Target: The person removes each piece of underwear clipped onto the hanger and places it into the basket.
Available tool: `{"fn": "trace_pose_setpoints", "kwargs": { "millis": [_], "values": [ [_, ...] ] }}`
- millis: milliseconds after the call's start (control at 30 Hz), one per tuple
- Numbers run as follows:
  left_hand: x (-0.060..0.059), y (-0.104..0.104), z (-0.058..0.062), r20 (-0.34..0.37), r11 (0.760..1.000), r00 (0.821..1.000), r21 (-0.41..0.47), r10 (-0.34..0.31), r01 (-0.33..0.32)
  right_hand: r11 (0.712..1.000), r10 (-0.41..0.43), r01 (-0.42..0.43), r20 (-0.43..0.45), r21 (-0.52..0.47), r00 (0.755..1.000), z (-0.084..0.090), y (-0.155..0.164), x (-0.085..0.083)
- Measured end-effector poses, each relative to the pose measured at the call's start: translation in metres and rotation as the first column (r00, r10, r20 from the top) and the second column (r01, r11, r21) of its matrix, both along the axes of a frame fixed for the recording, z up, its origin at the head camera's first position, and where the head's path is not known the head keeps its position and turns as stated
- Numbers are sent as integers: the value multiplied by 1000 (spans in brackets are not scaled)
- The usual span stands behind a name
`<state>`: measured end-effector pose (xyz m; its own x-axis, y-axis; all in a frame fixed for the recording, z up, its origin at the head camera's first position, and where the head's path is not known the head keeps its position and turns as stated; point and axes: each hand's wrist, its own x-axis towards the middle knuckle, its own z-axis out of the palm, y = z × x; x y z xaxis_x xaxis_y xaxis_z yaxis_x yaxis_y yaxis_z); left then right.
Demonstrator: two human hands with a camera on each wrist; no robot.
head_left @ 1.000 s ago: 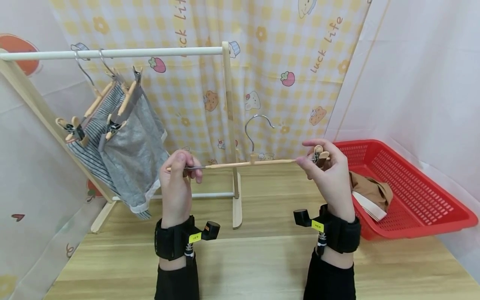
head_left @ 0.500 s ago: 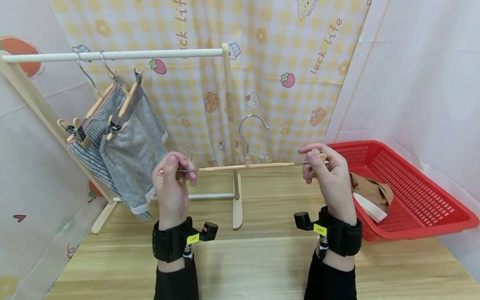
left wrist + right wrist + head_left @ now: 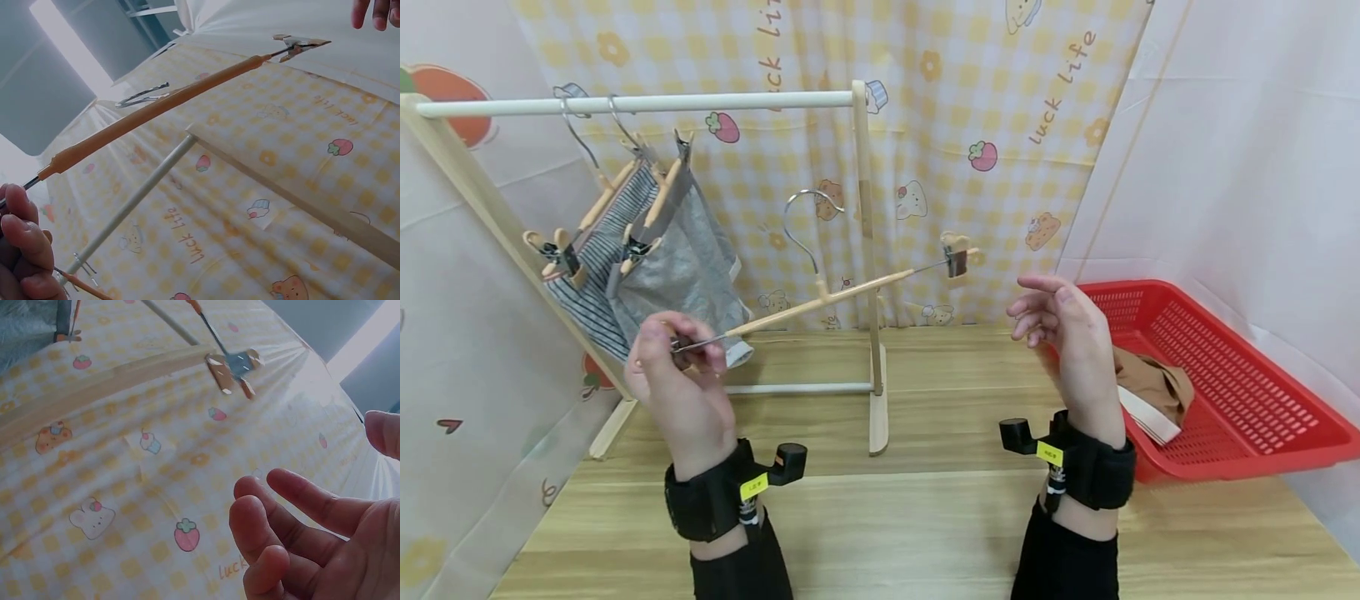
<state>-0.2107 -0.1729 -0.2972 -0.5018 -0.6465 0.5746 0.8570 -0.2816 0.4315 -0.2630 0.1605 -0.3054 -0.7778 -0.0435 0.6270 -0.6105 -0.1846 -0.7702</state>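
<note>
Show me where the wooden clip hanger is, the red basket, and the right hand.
wooden clip hanger [image 3: 820,302], head view, on the middle of its wooden bar.
red basket [image 3: 1262,454], head view, on its near rim.
right hand [image 3: 1063,321], head view, on the back of the hand.

— Setting? 
— Staged home-laundry corner, tabletop scale: a small wooden garment rack [image 3: 865,250] on a wood-grain table [image 3: 925,517]. 
— Evidence? 
— Behind the rack, a yellow checked cartoon curtain [image 3: 970,100]; on its rail, grey shorts [image 3: 688,275] on clip hangers; right of it, a red laundry basket [image 3: 1262,433] holding folded cloth; white sheeting at both sides.
</note>
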Motion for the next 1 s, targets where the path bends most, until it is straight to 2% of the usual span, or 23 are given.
{"fn": "trace_pose_setpoints", "kwargs": {
  "millis": [167,400,633,833,1000],
  "values": [
    [6,-2,3,-22,996,997,47,80,-78,1000,-16,15,14,21,1000,-1,4,-1],
    [12,-1,7,-38,984,985,53,171,-168,997,-36,32,49,69,998,-3,5,-2],
    [14,-1,7,-23,979,982,80,189,-186,986,-58,46,67,161,996,-3,4,-3],
    [14,-1,7,-12,974,977,82,213,-212,976,-35,22,57,215,998,-4,5,-3],
    [16,0,8,-32,965,970,117,240,-234,968,-25,11,55,249,998,-4,5,-4]
  ]
}}
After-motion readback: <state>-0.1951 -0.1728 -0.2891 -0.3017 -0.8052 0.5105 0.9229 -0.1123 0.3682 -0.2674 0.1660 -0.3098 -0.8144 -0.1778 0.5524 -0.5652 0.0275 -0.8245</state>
